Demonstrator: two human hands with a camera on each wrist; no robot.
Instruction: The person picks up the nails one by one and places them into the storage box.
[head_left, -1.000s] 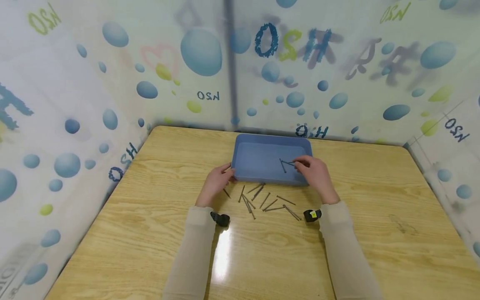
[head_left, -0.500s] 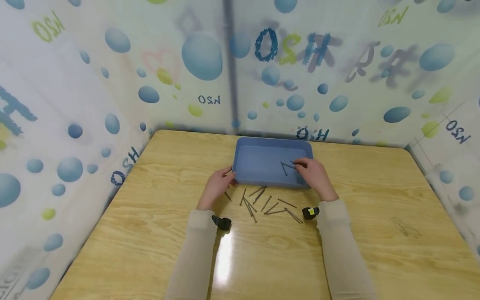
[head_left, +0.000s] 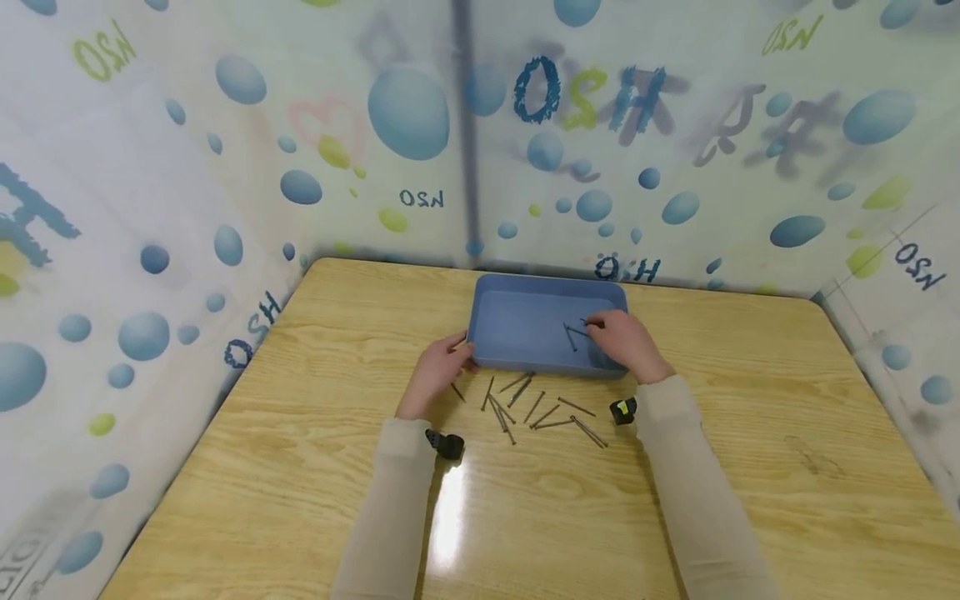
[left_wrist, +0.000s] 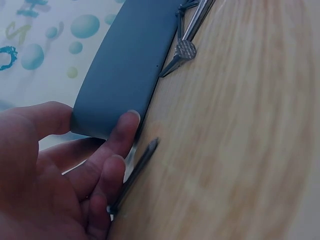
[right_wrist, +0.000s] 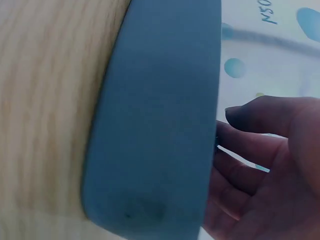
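Note:
A shallow blue tray [head_left: 517, 321] stands near the table's back edge. My left hand [head_left: 437, 367] grips its front left corner, thumb at the rim and fingertips against the outer wall in the left wrist view. My right hand [head_left: 626, 342] reaches over the right side, its thumb and fingertips close together at a nail whose dark end barely shows. Beside them a dark nail [head_left: 570, 337] lies in the tray, another touching it. In the right wrist view the tray wall [right_wrist: 155, 115] hides the fingertips. Several loose nails [head_left: 535, 407] lie scattered in front of the tray.
One nail [left_wrist: 134, 175] lies on the table beside my left fingers. The wooden table [head_left: 750, 467] has a patterned curtain [head_left: 337, 125] close behind and at both sides. A black wrist camera [head_left: 447, 446] sits on each wrist.
My right hand has shifted slightly within the tray, and a second nail now lies against the first. My left hand keeps its place at the corner. The head view has tilted a little.

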